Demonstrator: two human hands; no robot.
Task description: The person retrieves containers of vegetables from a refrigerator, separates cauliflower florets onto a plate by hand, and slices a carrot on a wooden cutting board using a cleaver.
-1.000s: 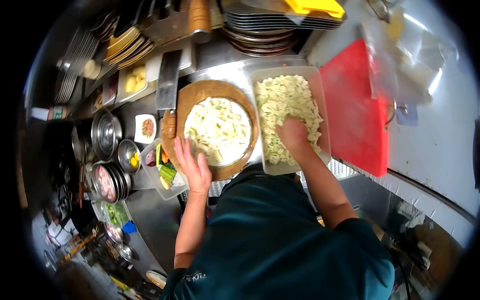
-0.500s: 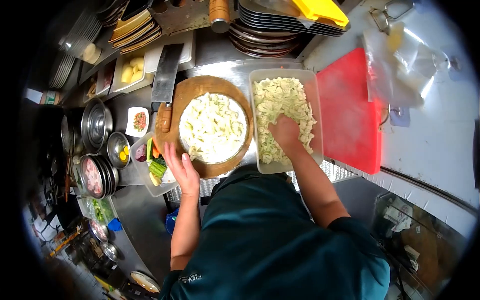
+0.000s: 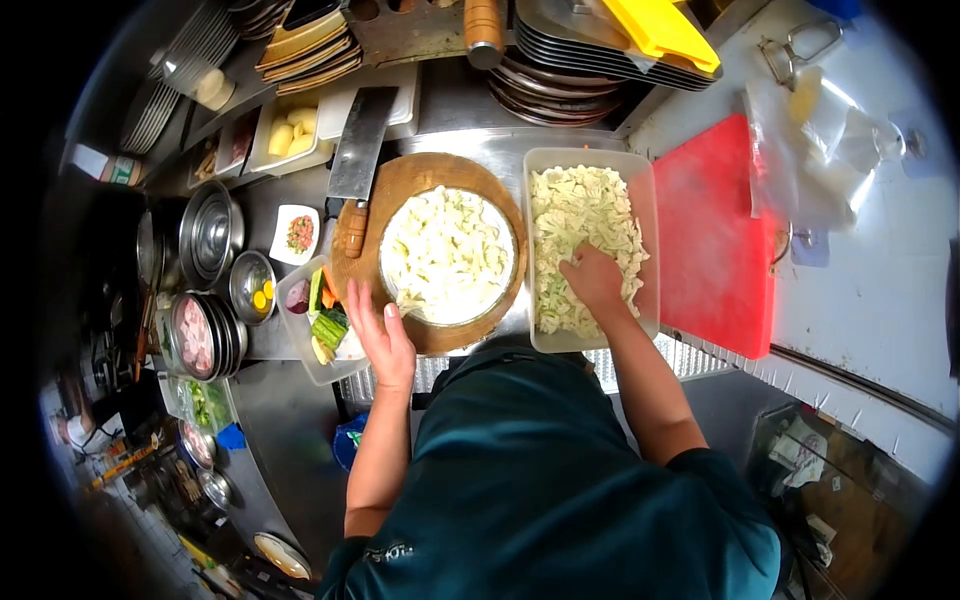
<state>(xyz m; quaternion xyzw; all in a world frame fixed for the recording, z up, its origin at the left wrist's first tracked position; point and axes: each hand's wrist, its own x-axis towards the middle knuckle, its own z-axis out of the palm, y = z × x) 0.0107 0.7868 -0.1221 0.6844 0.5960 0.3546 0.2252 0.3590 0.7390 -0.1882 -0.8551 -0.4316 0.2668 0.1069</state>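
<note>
Chopped cauliflower (image 3: 580, 215) fills most of a rectangular plastic tub (image 3: 650, 250). My right hand (image 3: 595, 280) is in the tub with its fingers curled down at the cauliflower; what they grip is too small to make out. Left of the tub, a white plate heaped with cauliflower pieces (image 3: 445, 255) rests on a round wooden board (image 3: 420, 175). My left hand (image 3: 385, 340) is open, its fingers spread beside the board's lower left edge. A cleaver (image 3: 360, 150) lies at the board's upper left, its wooden handle on the board.
A red cutting board (image 3: 715, 240) stands right of the tub. To the left are a tub of cut vegetables (image 3: 325, 370), a small white dish (image 3: 285, 250), a bowl with yolks (image 3: 245, 300) and metal bowls (image 3: 210, 235). Stacked plates (image 3: 555, 100) stand at the back.
My right hand has shifted within the tub and its fingertips now show more. My left hand remains open beside the board. The whole view has swung about with the camera.
</note>
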